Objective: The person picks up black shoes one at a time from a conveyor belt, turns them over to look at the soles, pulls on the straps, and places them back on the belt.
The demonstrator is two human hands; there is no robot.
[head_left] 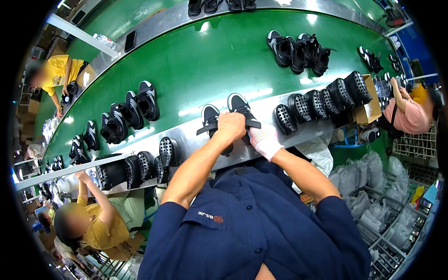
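belt: green conveyor belt (219,60) curves past me | on it: cluster of black sneakers (125,115) to my left, another cluster (298,50) farther right | rail: row of black perforated shoe lasts (322,100) to my right, more lasts (149,164) to my left | right end: cardboard box (371,109) | below right: white plastic bags (368,186)

Both forearms reach up from the near edge and meet at the centre. The left hand (232,125) is bare, its knuckles uppermost and its fingers curled shut in a grip. The right hand (264,140), in a white glove, lies just beside it, touching it, with its fingers tucked under and hidden.
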